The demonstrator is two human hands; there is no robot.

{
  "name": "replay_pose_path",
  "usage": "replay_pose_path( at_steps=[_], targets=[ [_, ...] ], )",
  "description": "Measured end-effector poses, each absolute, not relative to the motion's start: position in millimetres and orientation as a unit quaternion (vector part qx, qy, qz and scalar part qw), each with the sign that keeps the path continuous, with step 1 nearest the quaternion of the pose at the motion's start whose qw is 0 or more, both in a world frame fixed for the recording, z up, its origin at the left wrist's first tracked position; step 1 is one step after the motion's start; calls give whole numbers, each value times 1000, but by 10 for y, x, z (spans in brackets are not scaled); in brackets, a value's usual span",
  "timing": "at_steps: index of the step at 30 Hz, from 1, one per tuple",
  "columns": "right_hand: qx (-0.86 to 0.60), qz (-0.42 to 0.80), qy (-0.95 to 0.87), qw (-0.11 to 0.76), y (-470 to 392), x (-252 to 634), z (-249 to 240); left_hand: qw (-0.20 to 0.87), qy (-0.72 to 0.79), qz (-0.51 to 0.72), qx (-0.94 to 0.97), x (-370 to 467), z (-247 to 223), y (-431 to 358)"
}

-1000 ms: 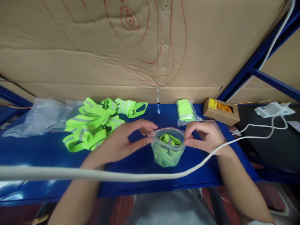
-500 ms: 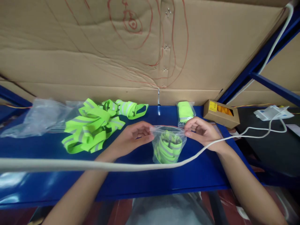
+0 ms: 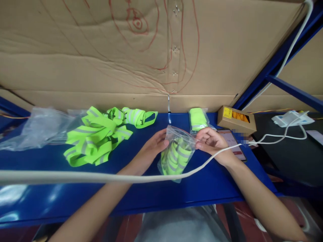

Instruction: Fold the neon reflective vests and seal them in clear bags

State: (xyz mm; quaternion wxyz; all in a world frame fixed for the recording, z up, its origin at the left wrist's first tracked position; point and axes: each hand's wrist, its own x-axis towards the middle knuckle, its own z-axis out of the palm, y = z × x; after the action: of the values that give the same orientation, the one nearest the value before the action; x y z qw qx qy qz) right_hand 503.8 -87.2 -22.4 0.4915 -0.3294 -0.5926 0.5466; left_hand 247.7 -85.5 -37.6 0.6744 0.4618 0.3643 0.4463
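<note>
A clear zip bag (image 3: 176, 133) hangs tilted between my two hands, over the blue table. Inside it lies a rolled neon-yellow reflective strap (image 3: 176, 156) with grey stripes. My left hand (image 3: 158, 143) pinches the bag near its upper left edge, the thumb in front. At the upper right corner my right hand (image 3: 210, 143) grips the bag between thumb and fingers. Behind the hands stands another packed bag (image 3: 198, 119) with a neon-yellow strap in it. To the left lies a loose heap of the same straps (image 3: 94, 136).
Clear plastic bags (image 3: 47, 126) are piled at the far left. A white cable (image 3: 151, 178) crosses in front of my forearms. On the right are a cardboard box (image 3: 236, 121) with orange contents and a phone (image 3: 236, 148). A cardboard wall (image 3: 101, 77) closes the back.
The bag has tilted, its top now sloping down to the right. Both hands have shifted, the left one up and closer to the right. The phone shows more fully.
</note>
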Motion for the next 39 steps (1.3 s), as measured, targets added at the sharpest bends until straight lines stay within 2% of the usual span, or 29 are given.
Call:
replay_pose_path(
  at_steps=[4, 11, 17, 23, 39],
  targets=[
    [-327, 557, -576, 502, -875, 4986, -288, 715, 359, 417, 432, 2511, -472, -849],
    [-435, 526, -606, 409, -838, 4981, -366, 627, 434, 469, 446, 2475, -506, -871],
    [-426, 486, -606, 464, -834, 4941, -392, 598, 451, 462, 474, 2479, -433, -886],
    [-413, 538, -583, 448, -833, 4909, -425, 586, 459, 463, 482, 2474, -465, -872],
    [-441, 514, -558, 480, -813, 4897, -459, 582, 457, 473, 478, 2492, -447, -860]
  ],
)
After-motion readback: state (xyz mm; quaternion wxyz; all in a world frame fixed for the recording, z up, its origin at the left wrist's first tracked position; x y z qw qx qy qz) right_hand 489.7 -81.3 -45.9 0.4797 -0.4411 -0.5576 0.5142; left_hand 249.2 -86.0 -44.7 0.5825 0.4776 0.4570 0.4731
